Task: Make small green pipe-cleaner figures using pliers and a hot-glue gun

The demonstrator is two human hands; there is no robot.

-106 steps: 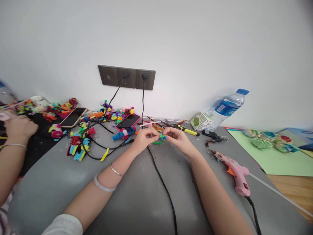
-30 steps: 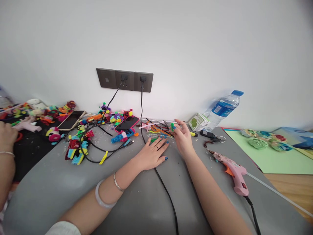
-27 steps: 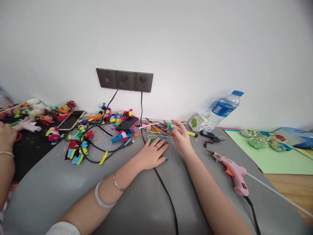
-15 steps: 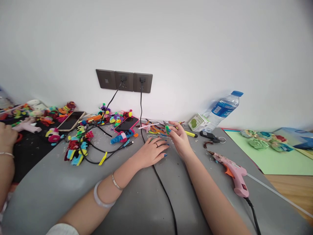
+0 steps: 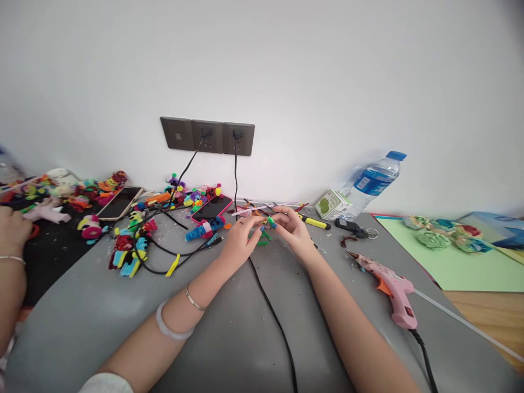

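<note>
Your right hand pinches the green bit, between your hands and over the surface. Your left hand is close, but I can't tell if it grips. You seem to be working the green bit; next needs a soft pinch.

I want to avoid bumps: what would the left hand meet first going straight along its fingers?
Probably the small green fuzzy piece at the fingertips of the right hand, just beyond the left hand; depth there is unclear.
</note>
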